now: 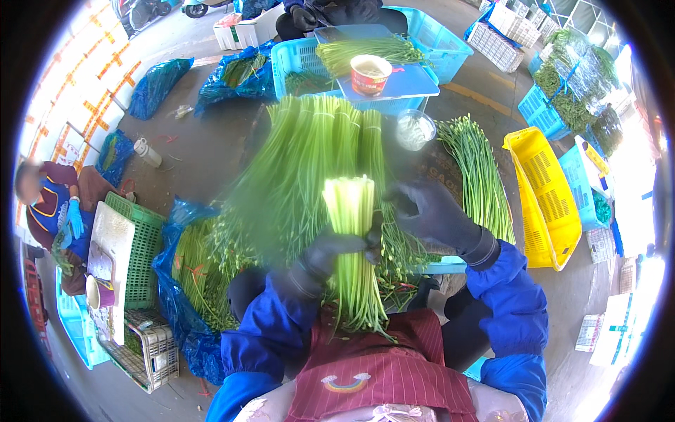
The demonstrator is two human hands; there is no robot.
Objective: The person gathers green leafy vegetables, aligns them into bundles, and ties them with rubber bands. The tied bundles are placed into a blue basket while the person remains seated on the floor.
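Wearing a dark glove, my left hand (337,253) is closed around a bundle of flowering chive stems (350,211), pale cut ends pointing away from me and buds towards my apron. My right hand (430,213), also gloved, is raised just right of the bundle with its fingers curled apart; whether it holds a small thing cannot be made out. Beyond the bundle lie several banded bunches of chive stems (321,137). Loose stems with buds (474,174) lie to the right. A clear plastic tub (415,130) with pale contents sits behind my right hand.
A blue bag of stems (184,311) stands at left, a yellow crate (546,200) at right. Ahead, a paper cup (370,76) and stems rest on a board (401,95) over blue crates (295,58). One person (58,211) sits at left, another (343,10) beyond the crates.
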